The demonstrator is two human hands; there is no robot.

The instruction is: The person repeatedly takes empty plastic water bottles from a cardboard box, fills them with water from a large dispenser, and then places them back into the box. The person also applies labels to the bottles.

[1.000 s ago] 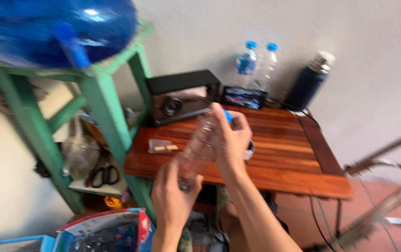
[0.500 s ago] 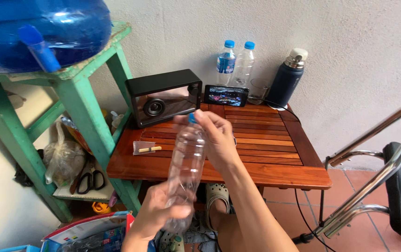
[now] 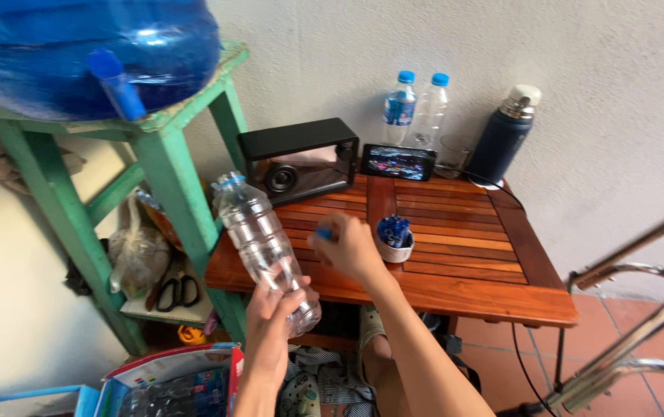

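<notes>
the left hand [image 3: 274,320] is wrapped around the base of an empty clear plastic bottle [image 3: 264,245], which tilts up and away to its left. half a second ago the right hand sat on the bottle's neck; now the right hand [image 3: 351,249] has come off and hangs just right of the bottle, fingers pinched on a small blue cap [image 3: 322,232], and the bottle's mouth is uncapped. the bottle has also swung from near upright to a slant.

counted: one bottle in hand, and two more capped bottles [image 3: 415,110] beyond the right hand by the wall. one small white cup of blue caps [image 3: 394,236] just right of the right hand. one black speaker [image 3: 298,161] past the bottle, one phone [image 3: 397,162] with a lit screen, one clear glass [image 3: 452,157], one dark flask [image 3: 504,136] farthest right.

all of these stand on a slatted wooden table [image 3: 463,270]. left of the left hand is a green wooden stand [image 3: 169,174] carrying one big blue water jug [image 3: 77,46], with scissors [image 3: 177,292] on its low shelf. behind is a rough pale wall, below a reddish tile floor, and a metal chair frame [image 3: 633,340] is far right.
</notes>
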